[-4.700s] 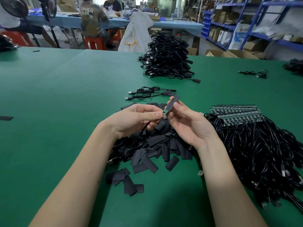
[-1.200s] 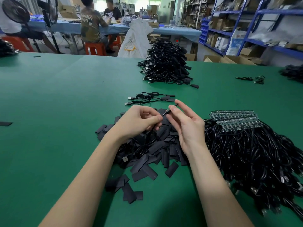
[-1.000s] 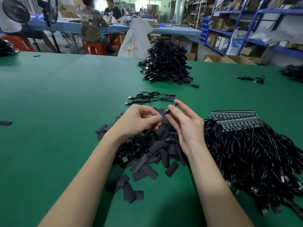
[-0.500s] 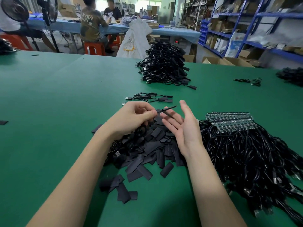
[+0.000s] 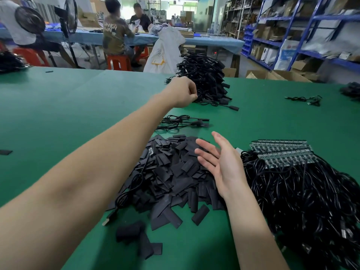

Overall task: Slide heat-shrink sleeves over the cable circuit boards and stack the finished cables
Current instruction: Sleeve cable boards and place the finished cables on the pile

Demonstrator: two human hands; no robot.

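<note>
My left hand is stretched far out over the flat green felt-like tabletop, fingers curled tight. It sits against the near edge of the tall heap of finished black cables, but I cannot tell whether it pinches a cable. My right hand hangs spread, palm inward, fingers straight and holding nothing, above the loose mound of flat matte black heat-shrink sleeves, short rectangular strips. To its right lies the tangled mass of glossy black unfinished cables, their bare green circuit boards lined up in neat rows. A few sleeved cables lie between the mound and the heap. On a seated person's olive shirt I can read only partial white lettering.
</note>
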